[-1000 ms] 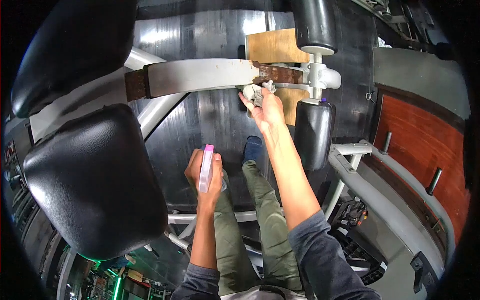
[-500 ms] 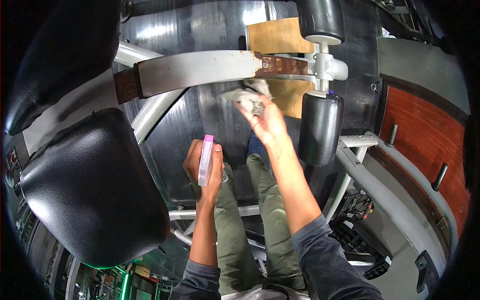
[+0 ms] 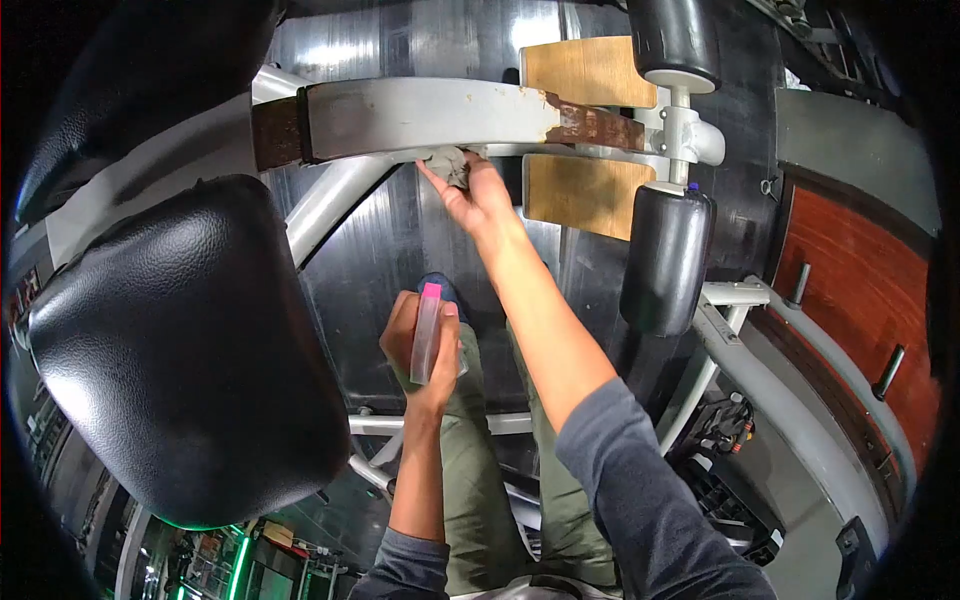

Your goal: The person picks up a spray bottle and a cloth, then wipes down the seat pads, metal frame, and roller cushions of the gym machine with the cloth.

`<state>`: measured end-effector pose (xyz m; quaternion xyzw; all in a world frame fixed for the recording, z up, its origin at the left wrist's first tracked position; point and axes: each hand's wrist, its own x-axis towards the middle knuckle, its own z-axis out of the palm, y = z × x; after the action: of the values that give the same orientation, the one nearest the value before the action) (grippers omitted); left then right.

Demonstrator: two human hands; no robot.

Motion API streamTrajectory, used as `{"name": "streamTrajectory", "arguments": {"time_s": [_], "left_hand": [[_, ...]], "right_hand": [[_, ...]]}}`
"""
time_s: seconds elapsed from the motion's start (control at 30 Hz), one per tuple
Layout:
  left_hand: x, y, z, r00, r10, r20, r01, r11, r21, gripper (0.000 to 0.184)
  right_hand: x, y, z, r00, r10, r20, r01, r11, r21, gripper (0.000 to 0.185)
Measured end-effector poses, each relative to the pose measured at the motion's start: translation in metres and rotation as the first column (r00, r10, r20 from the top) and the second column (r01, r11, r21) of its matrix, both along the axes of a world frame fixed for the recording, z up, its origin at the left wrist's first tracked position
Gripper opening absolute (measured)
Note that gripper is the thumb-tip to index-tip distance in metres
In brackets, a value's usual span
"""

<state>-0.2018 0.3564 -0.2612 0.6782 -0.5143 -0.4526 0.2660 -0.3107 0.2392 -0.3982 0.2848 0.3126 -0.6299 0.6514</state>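
My left hand (image 3: 432,350) is closed around a spray bottle, whose clear head with a pink tip (image 3: 428,330) shows above the fingers; most of its body is hidden by the hand. A crumpled grey-white cloth (image 3: 446,166) is bunched in my right hand (image 3: 474,196), at the near side of a curved grey metal beam (image 3: 420,112). Cloth and fingertips appear to touch the beam's lower edge. Brown rusty patches and chipped paint mark the beam towards its right end.
Black padded cushions (image 3: 190,350) stand on the left. Black foam rollers (image 3: 668,262) sit on a crossbar at the beam's right end, beside wooden plates (image 3: 580,195). A grey frame with pegs (image 3: 800,285) runs down the right. My legs (image 3: 470,470) are below, over dark flooring.
My right hand has carried the cloth leftwards and up to the beam's near edge. The left hand keeps its hold on the spray bottle. The whole view has shifted slightly.
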Motion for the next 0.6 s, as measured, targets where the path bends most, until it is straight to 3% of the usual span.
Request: {"name": "streamTrajectory", "arguments": {"time_s": [0.17, 0.27, 0.4, 0.53, 0.6], "left_hand": [[-0.001, 0.004, -0.002, 0.999, 0.021, -0.023, -0.022, 1.0, -0.013, 0.026], [0.001, 0.006, -0.004, 0.999, 0.032, -0.032, -0.032, 0.999, -0.005, 0.026], [0.001, 0.002, -0.003, 1.0, -0.012, -0.005, 0.012, 0.998, -0.059, 0.025], [0.003, 0.002, -0.001, 0.999, -0.002, -0.034, -0.001, 0.998, -0.066, 0.024], [0.001, 0.0, 0.006, 1.0, -0.025, 0.019, 0.026, 0.999, -0.035, 0.022]], "right_hand": [[-0.027, 0.014, 0.041, 0.999, -0.037, -0.01, 0.037, 0.999, 0.013, 0.034], [-0.001, -0.005, 0.021, 0.993, 0.022, -0.116, -0.014, 0.998, 0.065, 0.033], [0.03, -0.029, -0.021, 0.999, 0.041, 0.001, -0.041, 0.989, 0.139, 0.03], [0.017, -0.014, -0.027, 0.998, 0.054, 0.044, -0.055, 0.998, 0.029, 0.032], [-0.004, 0.004, 0.004, 0.996, 0.003, -0.093, -0.003, 1.0, -0.006, 0.031]]}}
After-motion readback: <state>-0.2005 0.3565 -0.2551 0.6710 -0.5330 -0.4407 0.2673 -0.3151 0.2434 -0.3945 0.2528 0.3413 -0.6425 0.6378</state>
